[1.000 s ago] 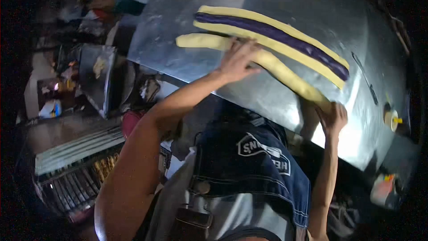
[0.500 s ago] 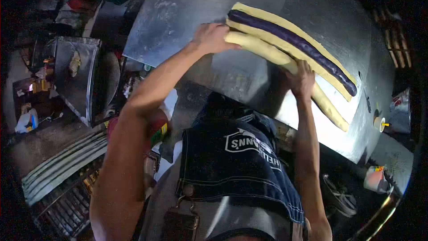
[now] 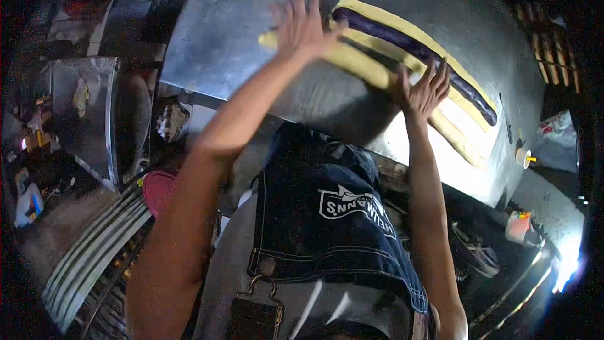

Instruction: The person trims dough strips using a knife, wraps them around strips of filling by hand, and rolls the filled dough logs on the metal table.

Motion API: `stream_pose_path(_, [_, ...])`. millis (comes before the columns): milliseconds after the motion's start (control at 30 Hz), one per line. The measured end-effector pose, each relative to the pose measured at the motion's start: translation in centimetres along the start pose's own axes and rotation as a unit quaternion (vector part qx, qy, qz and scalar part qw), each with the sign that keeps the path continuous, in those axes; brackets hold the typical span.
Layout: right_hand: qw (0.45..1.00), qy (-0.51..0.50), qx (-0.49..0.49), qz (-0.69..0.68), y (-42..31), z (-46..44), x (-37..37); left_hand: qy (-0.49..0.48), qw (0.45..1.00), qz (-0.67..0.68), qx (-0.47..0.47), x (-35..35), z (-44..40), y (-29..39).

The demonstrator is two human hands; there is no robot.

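Note:
A long pale-yellow dough roll point(image 3: 365, 70) lies across the metal table, passing under both of my hands. My left hand point(image 3: 301, 28), blurred, is spread open over its left part, and the roll's tip shows beyond the wrist. My right hand point(image 3: 426, 91) rests over its middle, palm down with fingers apart. Just beyond the roll lies a flat yellow dough strip point(image 3: 402, 28) with a dark purple filling log point(image 3: 390, 39) along it. The fingertips of my right hand reach near that strip, and whether they touch it I cannot tell.
The metal table point(image 3: 233, 19) spreads under the dough. Near its right edge are a thin dark tool point(image 3: 507, 119) and a white cup point(image 3: 523, 157) with a yellow handle. A white bucket point(image 3: 520, 228) stands at lower right. Left are a metal stand point(image 3: 94, 119) and stacked pale trays point(image 3: 94, 258).
My left hand has gone from gripping the roll's end to lying spread over it. My right fingers have opened out. The roll now extends further left.

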State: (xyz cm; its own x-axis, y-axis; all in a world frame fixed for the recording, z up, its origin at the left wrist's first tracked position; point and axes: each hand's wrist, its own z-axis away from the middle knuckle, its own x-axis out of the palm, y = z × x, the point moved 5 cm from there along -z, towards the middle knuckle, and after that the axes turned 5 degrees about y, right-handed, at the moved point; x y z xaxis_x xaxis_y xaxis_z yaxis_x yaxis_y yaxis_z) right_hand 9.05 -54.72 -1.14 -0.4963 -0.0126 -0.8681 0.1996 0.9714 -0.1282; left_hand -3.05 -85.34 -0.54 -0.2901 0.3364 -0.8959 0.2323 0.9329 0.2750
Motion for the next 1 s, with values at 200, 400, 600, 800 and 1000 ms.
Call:
stream_pose_path(200, [0.99,-0.13,0.011,-0.055,0.9,1.5,0.5,-0.16,0.986,0.0,0.043,-1.7,3.8,-1.9])
stream_pose_path(400, [0.987,-0.088,-0.115,-0.068,0.6,13.4,-4.6,-0.074,0.993,-0.058,0.066,-6.1,13.8,-3.3])
stream_pose_path(600, [0.999,-0.037,-0.04,-0.003,0.7,4.1,0.2,0.052,0.992,-0.093,0.061,-0.8,0.7,-5.6])
stream_pose_path(800, [0.982,-0.115,-0.097,-0.115,3.9,7.8,-3.2,-0.082,0.992,-0.046,0.086,-5.2,10.3,-3.9])
stream_pose_path(1000, [1.0,-0.005,-0.018,0.003,22.5,10.5,-7.1,-0.095,0.982,0.038,0.158,-5.4,16.1,14.3])
